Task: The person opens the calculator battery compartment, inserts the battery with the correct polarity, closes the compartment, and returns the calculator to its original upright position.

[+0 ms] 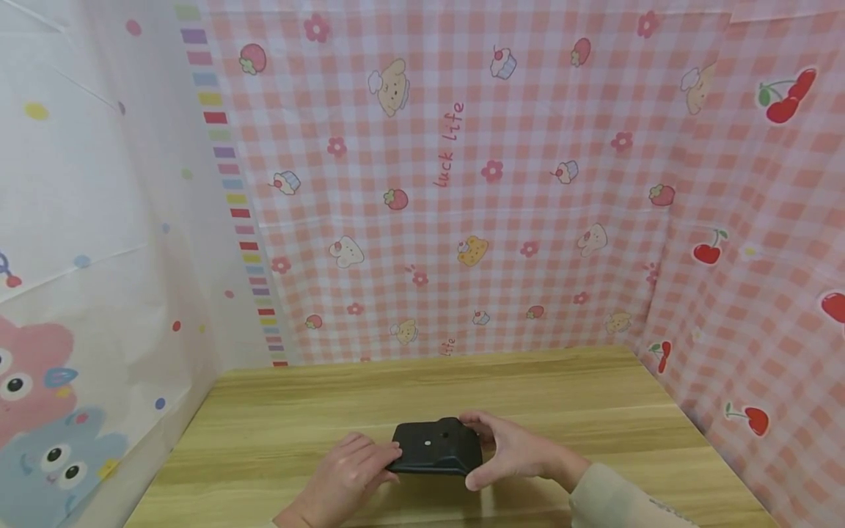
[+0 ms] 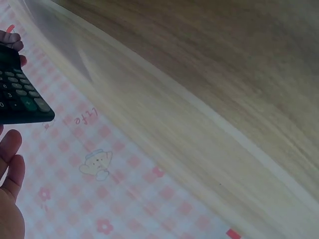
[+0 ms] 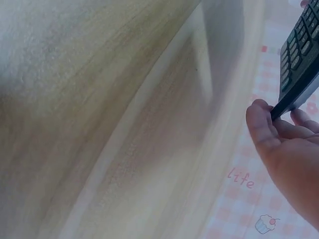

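A black calculator (image 1: 436, 444) is held up over the wooden table, its plain back showing in the head view. My left hand (image 1: 353, 469) pinches the calculator's left end, fingers on the back. Around its thicker right end, my right hand (image 1: 511, 451) grips with the thumb at the near corner and fingers at the far one. In the left wrist view, the grey keys and one green key of the calculator (image 2: 22, 92) face the camera at the left edge. Its keypad side and thin edge also show in the right wrist view, the calculator (image 3: 301, 59) cut off by the frame.
The wooden table (image 1: 297, 411) lies beneath both hands. A pink checked cloth (image 1: 436, 220) hangs behind it, and another with cherries (image 1: 779, 257) hangs along the right. At the left stands a white sheet (image 1: 132, 257) with cartoon prints.
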`<state>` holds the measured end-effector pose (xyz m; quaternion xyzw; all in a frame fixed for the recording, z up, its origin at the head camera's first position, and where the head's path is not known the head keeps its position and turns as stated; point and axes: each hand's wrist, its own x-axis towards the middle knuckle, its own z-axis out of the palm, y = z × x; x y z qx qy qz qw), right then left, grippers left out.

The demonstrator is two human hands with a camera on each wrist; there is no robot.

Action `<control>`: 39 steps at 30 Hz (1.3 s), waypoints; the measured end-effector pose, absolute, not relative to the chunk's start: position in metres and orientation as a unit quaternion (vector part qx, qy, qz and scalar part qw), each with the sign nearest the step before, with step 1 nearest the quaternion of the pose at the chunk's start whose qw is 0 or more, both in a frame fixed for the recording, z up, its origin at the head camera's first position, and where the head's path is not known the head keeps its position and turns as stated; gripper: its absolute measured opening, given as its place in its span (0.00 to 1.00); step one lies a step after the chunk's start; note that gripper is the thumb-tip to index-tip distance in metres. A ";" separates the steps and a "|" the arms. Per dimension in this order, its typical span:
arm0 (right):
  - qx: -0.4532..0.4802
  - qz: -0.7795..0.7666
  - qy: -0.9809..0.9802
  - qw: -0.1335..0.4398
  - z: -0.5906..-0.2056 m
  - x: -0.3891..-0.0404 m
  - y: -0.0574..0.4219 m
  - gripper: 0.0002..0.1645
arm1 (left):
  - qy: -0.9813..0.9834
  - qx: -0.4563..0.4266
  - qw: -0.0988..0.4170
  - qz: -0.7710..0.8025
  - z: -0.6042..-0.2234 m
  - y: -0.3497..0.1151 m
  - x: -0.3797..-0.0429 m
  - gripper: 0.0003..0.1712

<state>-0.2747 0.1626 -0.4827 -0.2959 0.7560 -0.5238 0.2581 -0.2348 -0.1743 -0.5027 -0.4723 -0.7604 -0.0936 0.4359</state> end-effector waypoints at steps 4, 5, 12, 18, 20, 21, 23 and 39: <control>-0.305 -0.528 0.748 0.260 -0.485 -0.277 0.164 0.65 | -0.764 -0.467 0.434 -0.100 -0.502 -0.174 -0.234 0.26; -0.307 -0.529 0.746 0.262 -0.486 -0.277 0.165 0.66 | -0.767 -0.465 0.431 -0.101 -0.502 -0.174 -0.234 0.25; -0.332 -0.517 0.744 0.263 -0.486 -0.282 0.171 0.76 | -0.780 -0.455 0.417 -0.102 -0.499 -0.173 -0.231 0.26; -0.335 -0.514 0.744 0.264 -0.481 -0.281 0.172 0.71 | -0.762 -0.459 0.440 -0.117 -0.502 -0.175 -0.235 0.26; -0.326 -0.520 0.743 0.267 -0.480 -0.280 0.172 0.67 | -0.762 -0.457 0.441 -0.128 -0.502 -0.176 -0.235 0.26; -0.319 -0.523 0.743 0.269 -0.479 -0.280 0.172 0.64 | -0.762 -0.455 0.441 -0.132 -0.502 -0.176 -0.235 0.26; -0.307 -0.529 0.747 0.260 -0.479 -0.280 0.172 0.58 | -0.763 -0.453 0.439 -0.142 -0.502 -0.176 -0.235 0.26; -0.247 -0.554 0.771 0.192 -0.482 -0.281 0.171 0.36 | -0.770 -0.436 0.420 -0.203 -0.503 -0.175 -0.233 0.24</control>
